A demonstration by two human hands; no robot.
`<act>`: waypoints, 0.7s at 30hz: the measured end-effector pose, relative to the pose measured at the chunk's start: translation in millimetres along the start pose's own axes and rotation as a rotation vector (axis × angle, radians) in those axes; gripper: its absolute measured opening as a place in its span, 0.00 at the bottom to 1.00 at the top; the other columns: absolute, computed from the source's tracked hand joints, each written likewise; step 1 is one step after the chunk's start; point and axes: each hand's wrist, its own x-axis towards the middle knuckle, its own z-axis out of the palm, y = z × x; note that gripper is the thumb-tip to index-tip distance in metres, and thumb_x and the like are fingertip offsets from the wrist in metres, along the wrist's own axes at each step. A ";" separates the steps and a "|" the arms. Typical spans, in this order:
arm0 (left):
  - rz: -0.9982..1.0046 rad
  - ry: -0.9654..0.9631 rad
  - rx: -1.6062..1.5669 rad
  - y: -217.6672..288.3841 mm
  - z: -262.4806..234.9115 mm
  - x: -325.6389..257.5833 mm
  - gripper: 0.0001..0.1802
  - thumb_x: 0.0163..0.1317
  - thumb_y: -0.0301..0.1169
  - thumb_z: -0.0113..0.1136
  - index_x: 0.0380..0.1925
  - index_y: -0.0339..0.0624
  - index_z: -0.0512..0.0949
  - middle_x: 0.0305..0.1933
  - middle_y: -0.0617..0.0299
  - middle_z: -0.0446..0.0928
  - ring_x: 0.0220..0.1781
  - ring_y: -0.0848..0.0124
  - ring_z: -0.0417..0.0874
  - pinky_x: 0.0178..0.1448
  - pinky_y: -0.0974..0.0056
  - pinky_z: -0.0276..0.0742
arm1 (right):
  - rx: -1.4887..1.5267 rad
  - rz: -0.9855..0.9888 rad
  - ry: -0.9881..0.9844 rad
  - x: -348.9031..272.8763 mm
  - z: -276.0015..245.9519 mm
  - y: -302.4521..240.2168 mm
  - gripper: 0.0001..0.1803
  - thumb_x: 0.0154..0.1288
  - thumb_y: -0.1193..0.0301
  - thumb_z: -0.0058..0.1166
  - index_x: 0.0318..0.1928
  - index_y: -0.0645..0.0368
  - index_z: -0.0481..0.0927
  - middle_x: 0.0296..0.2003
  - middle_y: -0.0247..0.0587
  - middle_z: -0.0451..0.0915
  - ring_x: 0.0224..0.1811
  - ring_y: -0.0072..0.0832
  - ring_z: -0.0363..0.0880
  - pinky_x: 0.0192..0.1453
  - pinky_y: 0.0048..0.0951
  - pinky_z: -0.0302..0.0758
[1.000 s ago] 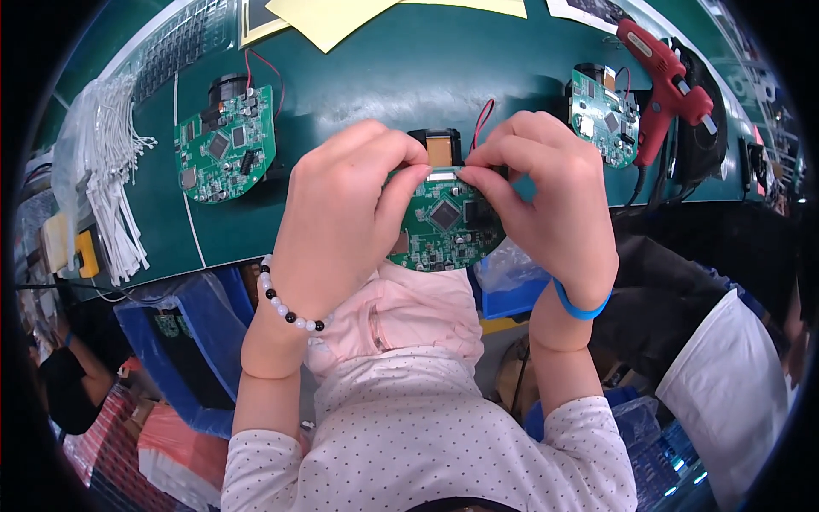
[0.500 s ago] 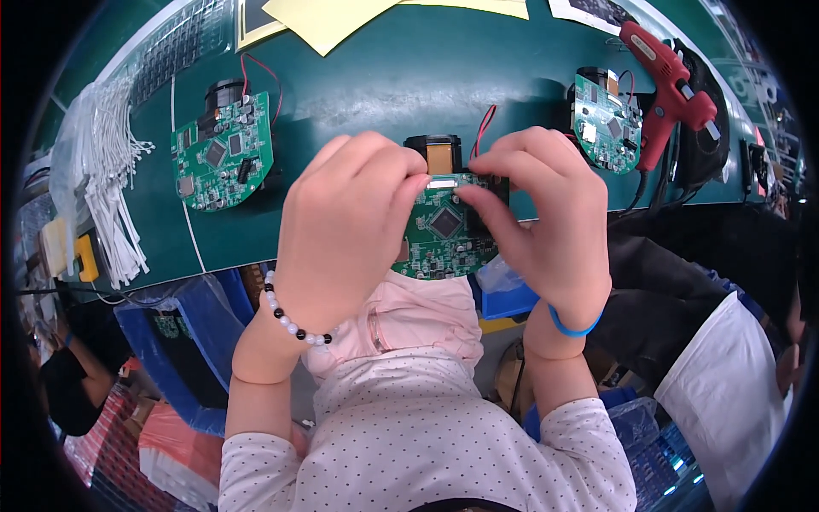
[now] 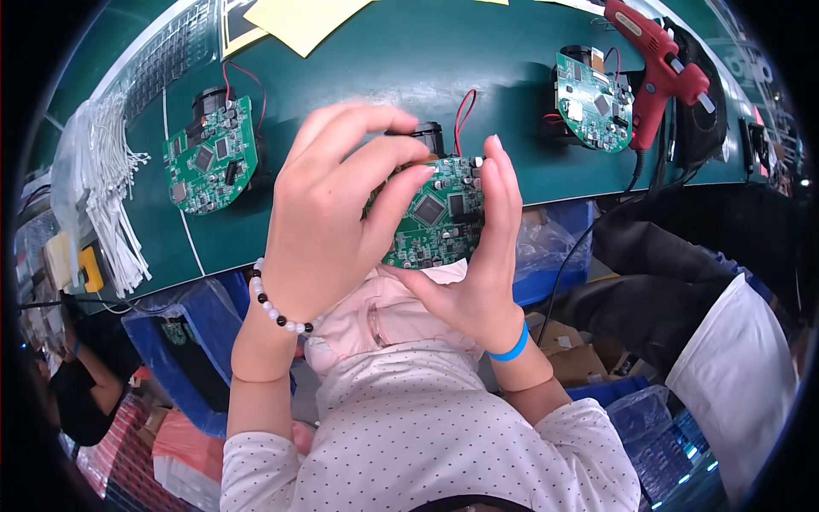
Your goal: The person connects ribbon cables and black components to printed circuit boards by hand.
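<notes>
Green circuit board (image 3: 435,213): positioned at the near edge of the worktop (image 3: 367,72). Right hand (image 3: 473,299): grip partly open, cupping the board between thumb at its near edge and fingers along its right edge. Left hand (image 3: 324,205): thumb and index fingertips nearly together over the board; whether this grip holds anything cannot be told. It hides the board's left portion and part of the black lens housing (image 3: 431,136).
</notes>
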 end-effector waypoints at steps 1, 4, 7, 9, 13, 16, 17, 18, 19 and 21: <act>0.028 -0.024 -0.048 -0.6 -0.9 -0.2 0.07 0.49 0.21 0.63 0.31 0.37 0.81 0.40 0.58 0.80 0.44 0.61 0.79 0.46 0.62 0.75 | 0.004 -0.011 0.028 0.1 0.9 1.3 0.62 0.36 0.64 0.75 0.67 0.64 0.46 0.66 0.62 0.50 0.67 0.52 0.54 0.67 0.44 0.57; 0.022 -0.026 -0.109 -1.2 -2.7 -1.4 0.07 0.48 0.21 0.64 0.29 0.36 0.81 0.35 0.58 0.82 0.39 0.62 0.81 0.44 0.64 0.75 | 0.012 -0.018 0.030 -0.4 1.2 0.4 0.61 0.35 0.66 0.75 0.67 0.64 0.47 0.66 0.62 0.50 0.67 0.52 0.55 0.66 0.44 0.58; 0.016 0.003 -0.114 -2.4 1.1 -1.9 0.06 0.46 0.22 0.65 0.28 0.37 0.81 0.31 0.59 0.81 0.36 0.63 0.81 0.41 0.64 0.75 | 0.022 -0.029 0.037 -1.5 2.0 3.0 0.61 0.36 0.66 0.75 0.67 0.64 0.47 0.66 0.62 0.50 0.67 0.52 0.55 0.67 0.45 0.58; 0.025 0.037 -0.100 -3.6 2.6 -0.7 0.06 0.45 0.23 0.66 0.26 0.38 0.81 0.30 0.60 0.81 0.33 0.64 0.80 0.38 0.65 0.76 | 0.030 -0.035 0.038 -0.8 1.9 2.4 0.60 0.36 0.66 0.75 0.67 0.64 0.47 0.66 0.62 0.50 0.67 0.52 0.55 0.66 0.45 0.58; 0.003 0.049 -0.090 -4.6 4.6 2.8 0.06 0.44 0.22 0.66 0.26 0.38 0.81 0.29 0.60 0.81 0.31 0.65 0.80 0.36 0.65 0.75 | 0.047 -0.043 0.047 0.0 2.2 2.0 0.60 0.37 0.67 0.74 0.67 0.64 0.47 0.66 0.63 0.50 0.67 0.52 0.55 0.66 0.45 0.58; 0.011 0.069 -0.077 -5.8 7.4 3.9 0.07 0.44 0.21 0.65 0.26 0.39 0.81 0.29 0.61 0.80 0.30 0.66 0.79 0.35 0.65 0.74 | 0.055 -0.040 0.049 -0.3 2.4 2.4 0.60 0.37 0.67 0.74 0.67 0.64 0.47 0.66 0.63 0.50 0.67 0.53 0.54 0.66 0.45 0.58; 0.008 0.079 -0.078 -6.1 8.5 4.0 0.07 0.44 0.21 0.65 0.26 0.39 0.81 0.28 0.61 0.80 0.30 0.66 0.79 0.34 0.65 0.74 | 0.054 -0.037 0.050 -0.3 1.9 2.4 0.60 0.37 0.67 0.74 0.67 0.64 0.47 0.66 0.63 0.50 0.67 0.53 0.54 0.66 0.45 0.58; 0.009 0.076 -0.079 -6.3 8.6 4.1 0.07 0.44 0.21 0.65 0.26 0.39 0.81 0.28 0.61 0.80 0.30 0.66 0.79 0.34 0.65 0.74 | 0.044 -0.035 0.042 -0.2 1.3 2.2 0.60 0.37 0.67 0.74 0.67 0.65 0.47 0.66 0.63 0.50 0.67 0.53 0.54 0.66 0.45 0.58; -0.016 0.055 -0.099 -6.8 8.2 4.0 0.06 0.44 0.21 0.64 0.26 0.39 0.81 0.28 0.61 0.80 0.30 0.66 0.79 0.34 0.66 0.74 | 0.034 -0.032 0.033 -0.2 0.8 2.0 0.60 0.37 0.67 0.74 0.67 0.65 0.47 0.66 0.63 0.50 0.67 0.53 0.54 0.66 0.45 0.58; -0.041 0.035 -0.114 -6.8 7.2 4.1 0.06 0.44 0.21 0.64 0.26 0.39 0.81 0.28 0.61 0.80 0.30 0.66 0.79 0.35 0.66 0.74 | 0.037 -0.031 0.030 0.2 0.4 1.2 0.60 0.37 0.67 0.74 0.67 0.65 0.47 0.65 0.63 0.50 0.67 0.54 0.54 0.66 0.45 0.58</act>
